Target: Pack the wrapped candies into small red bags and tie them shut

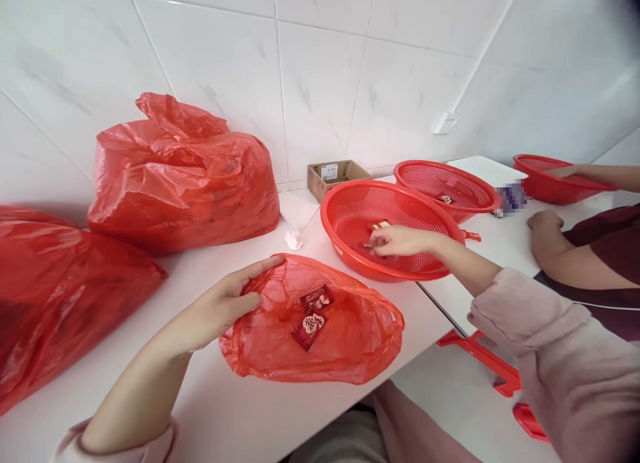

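My left hand grips the left rim of a red plastic bag, its thumb on the inner side and a finger along the edge. The bag lies with its mouth spread, and two dark red printed packets are inside. Over the near red colander, my right hand reaches in with its fingers drawn together. Something small and dark shows at the fingertips, too blurred to name. A yellowish packet sits in the colander just behind the hand.
Two full red bags stand at the left by the tiled wall. Crumpled white paper and a small cardboard box lie behind. Another colander holds a packet. At right a co-worker's arm reaches into a red basin.
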`<state>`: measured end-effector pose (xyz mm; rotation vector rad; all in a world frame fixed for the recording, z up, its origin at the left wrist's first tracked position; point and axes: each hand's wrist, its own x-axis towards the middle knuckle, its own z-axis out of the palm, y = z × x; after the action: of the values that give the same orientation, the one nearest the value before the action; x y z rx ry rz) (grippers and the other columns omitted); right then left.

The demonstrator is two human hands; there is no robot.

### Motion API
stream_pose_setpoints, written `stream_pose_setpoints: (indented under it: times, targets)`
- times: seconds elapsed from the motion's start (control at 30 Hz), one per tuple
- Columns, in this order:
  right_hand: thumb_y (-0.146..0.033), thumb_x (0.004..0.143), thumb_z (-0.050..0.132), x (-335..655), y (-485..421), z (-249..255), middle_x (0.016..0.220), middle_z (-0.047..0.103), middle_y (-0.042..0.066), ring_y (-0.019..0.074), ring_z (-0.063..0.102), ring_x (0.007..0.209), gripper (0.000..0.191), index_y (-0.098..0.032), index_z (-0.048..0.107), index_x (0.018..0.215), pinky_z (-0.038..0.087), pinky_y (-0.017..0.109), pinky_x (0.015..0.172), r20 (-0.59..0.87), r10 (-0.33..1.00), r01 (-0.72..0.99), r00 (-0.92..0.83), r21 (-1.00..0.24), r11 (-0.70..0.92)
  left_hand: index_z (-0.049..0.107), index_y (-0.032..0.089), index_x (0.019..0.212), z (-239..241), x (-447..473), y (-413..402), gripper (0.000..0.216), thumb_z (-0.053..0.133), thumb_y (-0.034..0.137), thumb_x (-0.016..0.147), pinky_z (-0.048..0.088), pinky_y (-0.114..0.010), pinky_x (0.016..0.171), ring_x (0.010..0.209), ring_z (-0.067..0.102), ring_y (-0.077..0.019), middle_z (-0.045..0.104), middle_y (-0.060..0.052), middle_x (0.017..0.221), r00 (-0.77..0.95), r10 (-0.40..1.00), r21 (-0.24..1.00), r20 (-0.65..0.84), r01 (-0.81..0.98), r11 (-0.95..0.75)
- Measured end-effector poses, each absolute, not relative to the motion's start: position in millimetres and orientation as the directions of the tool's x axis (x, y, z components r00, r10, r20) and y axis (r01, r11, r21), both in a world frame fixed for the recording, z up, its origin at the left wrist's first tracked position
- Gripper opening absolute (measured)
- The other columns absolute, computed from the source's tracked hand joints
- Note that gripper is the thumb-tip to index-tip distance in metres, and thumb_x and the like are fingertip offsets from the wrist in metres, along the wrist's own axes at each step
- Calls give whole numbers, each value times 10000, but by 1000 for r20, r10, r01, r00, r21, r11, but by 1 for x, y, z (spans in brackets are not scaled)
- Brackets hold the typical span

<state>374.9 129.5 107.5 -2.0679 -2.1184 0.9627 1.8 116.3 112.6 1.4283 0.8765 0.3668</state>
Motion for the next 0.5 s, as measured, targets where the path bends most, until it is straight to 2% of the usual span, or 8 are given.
stream_pose_setpoints:
  times: [0.03, 0.1, 0.17, 0.23, 0.3, 0.37, 0.43, 0.5]
  targets:
    - [-371, 867, 576, 374, 128, 114, 928, 691, 101, 204, 684, 776, 211, -173, 635, 912, 549, 335, 743, -366, 917, 792, -162, -602, -100, 357, 286, 1478, 112, 2, 117, 636, 543, 219, 874, 497, -349, 931, 1170, 592, -268, 608, -58, 1337, 653, 695, 950, -299, 269, 156]
    - [-383, 924, 484, 368, 121, 124, 949, 696, 115, 174, 681, 727, 271, -146, 604, 978, 562, 315, 715, -298, 922, 460, -247, -873, -159, 363, 287, 1474, 112, 2, 117, 627, 540, 216, 877, 503, -340, 920, 1154, 601, -260, 614, -56, 1331, 658, 691, 951, -299, 263, 162]
    - [-370, 939, 479, 358, 111, 132, 883, 705, 110, 154, 668, 658, 266, -130, 589, 970, 564, 296, 667, -249, 915, 201, -318, -961, -192, 365, 285, 1473, 112, 2, 118, 626, 540, 213, 876, 509, -337, 906, 1131, 613, -257, 622, -57, 1321, 653, 693, 949, -306, 263, 172]
    - [-379, 934, 519, 344, 100, 139, 854, 713, 99, 145, 666, 629, 262, -129, 590, 967, 557, 276, 632, -235, 891, 131, -387, -971, -200, 369, 281, 1473, 111, 3, 119, 629, 543, 208, 873, 510, -341, 907, 1133, 613, -262, 620, -61, 1324, 648, 694, 948, -312, 264, 180]
    - [-427, 929, 540, 326, 87, 143, 892, 721, 104, 142, 669, 623, 308, -133, 598, 1001, 545, 261, 598, -246, 853, 156, -461, -968, -195, 369, 275, 1476, 111, 3, 120, 637, 547, 202, 868, 506, -353, 920, 1151, 605, -272, 616, -68, 1330, 649, 694, 949, -311, 256, 185]
    - [-470, 938, 513, 306, 75, 145, 951, 720, 104, 127, 658, 599, 361, -148, 608, 1070, 519, 242, 559, -275, 806, 260, -524, -953, -156, 365, 275, 1479, 110, 4, 119, 642, 546, 197, 868, 505, -368, 927, 1159, 603, -281, 621, -73, 1324, 654, 690, 950, -310, 247, 192]
    - [-472, 962, 460, 285, 65, 142, 925, 718, 72, 114, 641, 588, 372, -187, 618, 1142, 488, 232, 554, -266, 812, 434, -519, -901, -18, 369, 279, 1478, 110, 5, 118, 642, 546, 194, 867, 509, -378, 922, 1147, 612, -282, 628, -74, 1316, 657, 688, 950, -310, 239, 200]
    - [-425, 974, 443, 269, 64, 136, 864, 712, 40, 123, 641, 649, 334, -222, 641, 1150, 471, 239, 613, -140, 880, 610, -453, -769, 192, 382, 284, 1472, 111, 5, 117, 637, 551, 198, 864, 512, -377, 921, 1138, 620, -279, 617, -73, 1339, 666, 682, 954, -301, 224, 202]
